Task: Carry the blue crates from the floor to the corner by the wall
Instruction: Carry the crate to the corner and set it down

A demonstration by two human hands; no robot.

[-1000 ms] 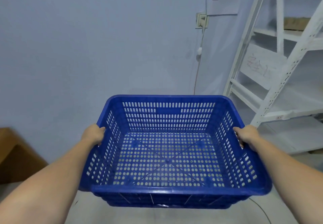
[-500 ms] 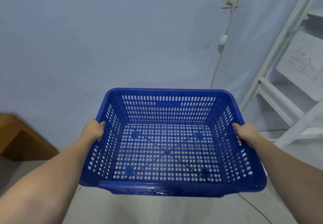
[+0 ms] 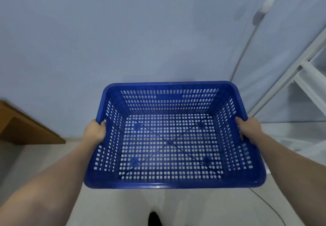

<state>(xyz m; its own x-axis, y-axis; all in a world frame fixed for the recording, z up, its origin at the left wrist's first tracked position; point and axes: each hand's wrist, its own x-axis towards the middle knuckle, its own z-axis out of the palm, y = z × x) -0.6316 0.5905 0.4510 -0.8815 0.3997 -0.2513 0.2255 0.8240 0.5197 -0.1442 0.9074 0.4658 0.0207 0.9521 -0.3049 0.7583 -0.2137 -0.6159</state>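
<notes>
pale wall ahead, empty blue crate looks light and stiff
left hand and right hand curl shut on its side rims, probably the best hold

I see the floor, pale and smooth, running up to the wall. On it at left stands a brown wooden piece, set against the wall. At right the foot of a white metal rack meets it, and a thin cable trails across it at lower right.
</notes>
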